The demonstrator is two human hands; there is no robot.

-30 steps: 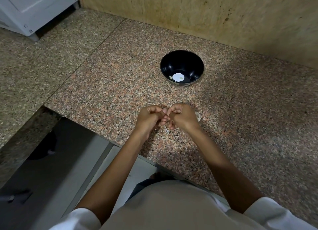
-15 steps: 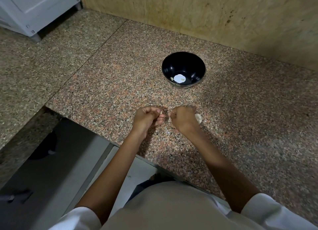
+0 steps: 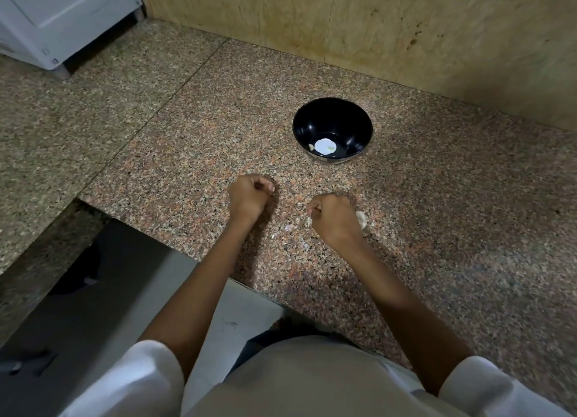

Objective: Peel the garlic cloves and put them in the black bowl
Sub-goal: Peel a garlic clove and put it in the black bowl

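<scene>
Two edges bound your working room. The beige wall (image 3: 406, 26) closes the back of the speckled granite counter (image 3: 437, 260). The counter's front edge runs diagonally under your forearms and drops to a grey floor (image 3: 109, 291) on your left. The granite stretches wide to your right, and to your left it continues past a thin seam.

A white cabinet (image 3: 62, 17) stands in the far left corner, well apart from your hands. The black bowl (image 3: 299, 126) sits upright near the wall, ahead of your right hand (image 3: 335, 218), with a pale peeled clove (image 3: 311, 147) beside a white round patch on its bottom.

Your left hand (image 3: 249, 195) and your right are apart, both curled into fists low over the counter, and I cannot tell whether either one holds anything. An unpeeled garlic clove (image 3: 362, 219) lies on the granite just beside the outer side of your right hand, partly hidden by it. Small peel scraps (image 3: 288, 227) are scattered between your wrists.
</scene>
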